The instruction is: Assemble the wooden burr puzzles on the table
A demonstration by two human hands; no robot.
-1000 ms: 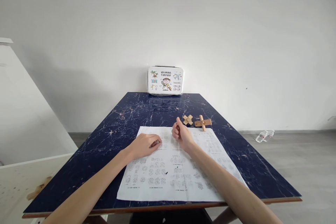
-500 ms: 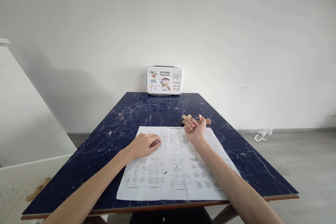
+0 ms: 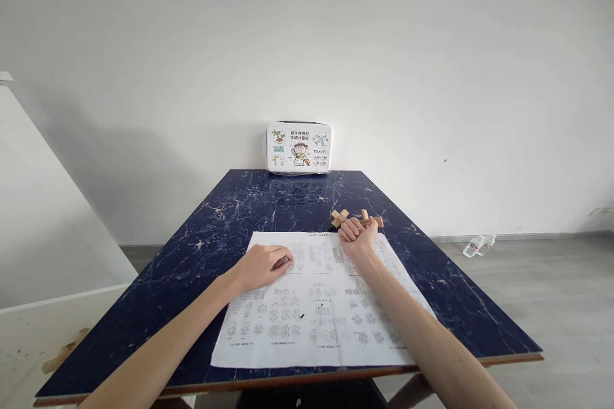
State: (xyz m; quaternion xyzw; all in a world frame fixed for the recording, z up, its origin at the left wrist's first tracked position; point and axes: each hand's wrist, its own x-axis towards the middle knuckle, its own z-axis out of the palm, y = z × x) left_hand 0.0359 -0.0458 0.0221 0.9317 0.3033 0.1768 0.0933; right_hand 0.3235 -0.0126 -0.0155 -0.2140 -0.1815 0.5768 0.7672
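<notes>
My left hand (image 3: 265,266) rests on a large white sheet (image 3: 283,354) printed with rows of small diagrams. Its fingers are bent, with the thumb against the forefinger, and nothing shows in its grasp. Near the sheet's far right part, my right hand (image 3: 357,238) is turned palm up with the fingers curled into a fist. Nothing is visible inside it. Just beyond those fingers lies a cross-shaped interlocking wooden puzzle (image 3: 339,217). Another piece of light wood (image 3: 378,222) sits behind the thumb, partly hidden by the hand; whether they touch, I cannot tell.
A white case with cartoon prints (image 3: 300,148) stands at the table's far edge, against the wall. The table (image 3: 192,249) is dark blue with a marbled top. Plastic bottles (image 3: 478,245) lie on the floor at right. Some wood (image 3: 64,351) shows on a pale surface at lower left.
The fingers of my right hand have curled in toward the palm, uncovering more of the wooden cross. My left hand stays in place on the sheet. The view has shifted slightly.
</notes>
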